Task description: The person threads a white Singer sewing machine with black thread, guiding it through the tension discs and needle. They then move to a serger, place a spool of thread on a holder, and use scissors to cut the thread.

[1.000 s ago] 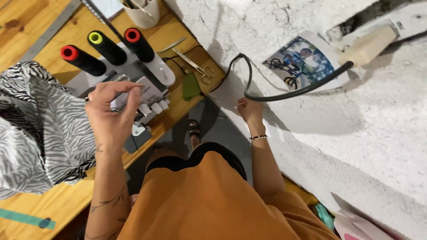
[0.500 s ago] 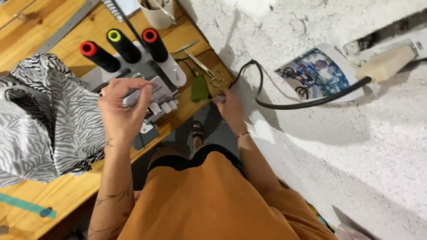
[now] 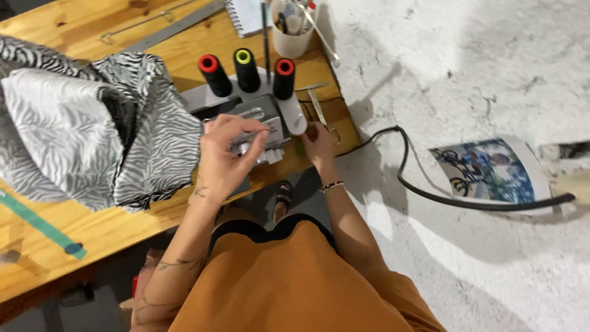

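We are looking down on a long pale wooden workbench (image 3: pixel 92 227) filling the left of the frame. Lying on it are crumpled zebra-print fabric (image 3: pixel 92 141) at left, a grey serger machine (image 3: pixel 258 117) at upper centre, a white cup of tools (image 3: pixel 294 37) above it, and a teal tape strip (image 3: pixel 40 222) at lower left.
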